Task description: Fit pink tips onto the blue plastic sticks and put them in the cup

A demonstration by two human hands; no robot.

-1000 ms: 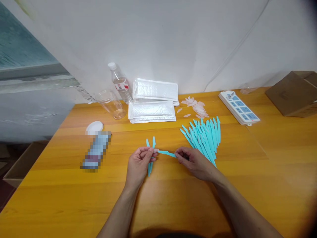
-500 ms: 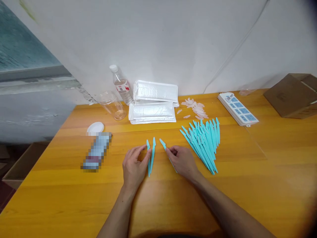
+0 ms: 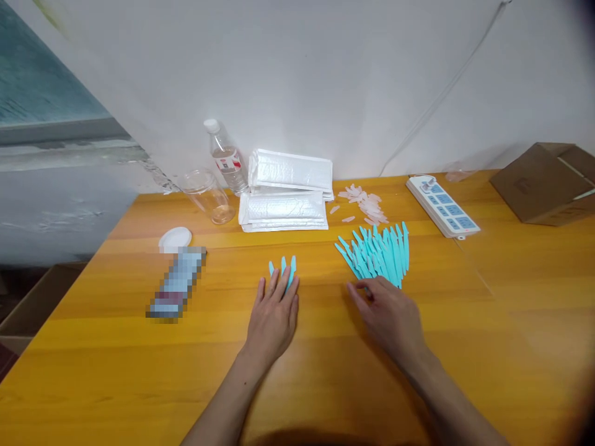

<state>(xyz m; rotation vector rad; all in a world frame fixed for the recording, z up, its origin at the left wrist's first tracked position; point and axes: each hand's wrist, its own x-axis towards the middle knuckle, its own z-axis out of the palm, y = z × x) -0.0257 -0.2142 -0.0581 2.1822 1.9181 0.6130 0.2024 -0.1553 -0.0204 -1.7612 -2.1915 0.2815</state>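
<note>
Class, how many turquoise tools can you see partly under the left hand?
3: left tool, middle tool and right tool, tips showing past the left hand; it could hide more.

Left fingers (image 3: 281,285) over turquoise sticks (image 3: 292,269), right fingers (image 3: 359,300) beside pile (image 3: 393,255)

We see glossy wood grain across the counter (image 3: 316,384), smooth plastic on the turquoise sticks (image 3: 378,255), and frosted, translucent plastic on the small pale pieces (image 3: 370,208). To us the white mailers (image 3: 286,210) look shiny and crinkled, the bottle (image 3: 227,162) clear and glossy, the power strip (image 3: 430,212) smooth plastic, the box (image 3: 530,186) dull cardboard.
</note>
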